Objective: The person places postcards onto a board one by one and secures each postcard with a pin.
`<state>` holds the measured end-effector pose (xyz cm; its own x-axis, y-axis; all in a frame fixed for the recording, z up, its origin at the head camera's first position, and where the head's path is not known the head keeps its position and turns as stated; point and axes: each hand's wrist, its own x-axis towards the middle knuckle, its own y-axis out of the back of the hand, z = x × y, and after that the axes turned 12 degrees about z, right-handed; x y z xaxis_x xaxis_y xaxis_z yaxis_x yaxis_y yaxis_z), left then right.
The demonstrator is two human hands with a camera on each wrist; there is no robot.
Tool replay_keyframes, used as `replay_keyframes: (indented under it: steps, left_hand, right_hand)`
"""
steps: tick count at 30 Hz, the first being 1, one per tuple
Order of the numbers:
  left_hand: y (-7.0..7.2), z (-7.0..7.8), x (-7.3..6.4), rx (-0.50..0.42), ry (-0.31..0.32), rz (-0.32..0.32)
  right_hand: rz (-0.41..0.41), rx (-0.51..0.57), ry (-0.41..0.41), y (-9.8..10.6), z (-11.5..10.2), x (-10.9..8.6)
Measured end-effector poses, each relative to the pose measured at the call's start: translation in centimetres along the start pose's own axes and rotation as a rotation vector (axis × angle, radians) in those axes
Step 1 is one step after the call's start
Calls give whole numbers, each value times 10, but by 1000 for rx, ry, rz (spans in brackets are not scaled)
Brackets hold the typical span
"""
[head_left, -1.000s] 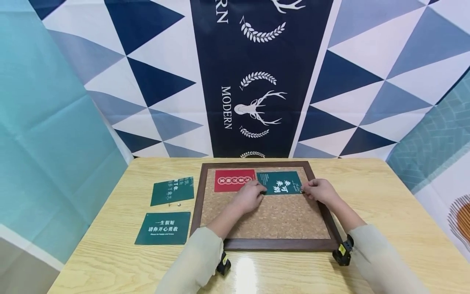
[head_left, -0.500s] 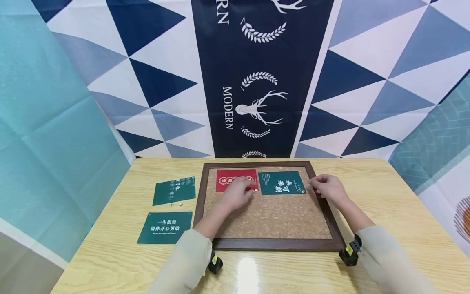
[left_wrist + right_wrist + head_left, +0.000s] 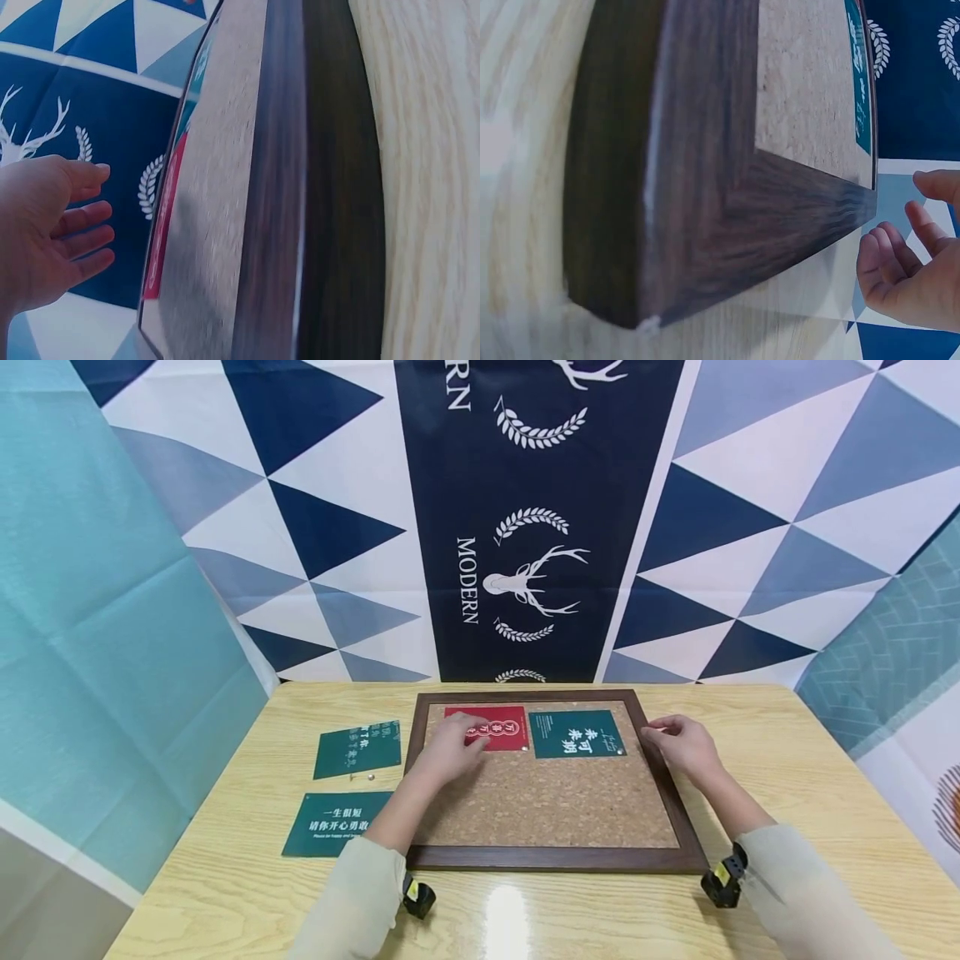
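Note:
A cork board (image 3: 555,802) in a dark brown wooden frame lies on the table. Along its far side are a red card (image 3: 510,735) and a dark green card (image 3: 558,735) with white lettering. A small silvery pin head (image 3: 619,752) shows at the green card's near right corner, and a similar pin (image 3: 524,748) marks the red card's. My left hand (image 3: 452,748) hovers over the red card's left part, fingers relaxed and apart, holding nothing in the left wrist view. By the frame's right edge is my right hand (image 3: 684,748), fingers loosely bent around nothing.
Left of the board, two more green cards, a farther one (image 3: 356,750) and a nearer one (image 3: 330,825), lie on the wooden table (image 3: 240,877). Two small pins (image 3: 371,777) sit between them. A patterned cloth (image 3: 345,552) hangs behind the table.
My left hand has moved left from the green card across the red one, uncovering its pin. My right hand has drawn away from the green card's corner to the right, leaving a pin visible there.

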<state>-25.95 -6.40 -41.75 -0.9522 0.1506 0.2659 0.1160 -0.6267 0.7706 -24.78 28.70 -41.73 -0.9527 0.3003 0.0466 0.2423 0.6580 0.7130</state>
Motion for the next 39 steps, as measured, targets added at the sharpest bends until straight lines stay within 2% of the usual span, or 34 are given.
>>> replay_keyframes:
  steps: [4, 10, 17, 22, 32, 39]
  left_hand:
    - [6, -7, -3, -9, 32, 7]
    - [15, -18, -6, -28, 32, 53]
    - [30, -30, -11, -54, 122, 101]
    - [42, -38, -15, -55, 146, 128]
    - [60, -55, -20, -64, 249, 151]
    - [73, -70, -26, -76, 285, 170]
  right_hand:
    - [-14, -2, 12, 0, 2, 0]
    - [-37, -18, 4, -1, 4, -1]
    - [-51, -42, 16, -3, 5, -2]
    - [-58, -59, 25, -5, 6, -2]
    - [-74, -65, -2, -9, 7, -2]
    - [-81, -83, 5, -11, 9, -2]
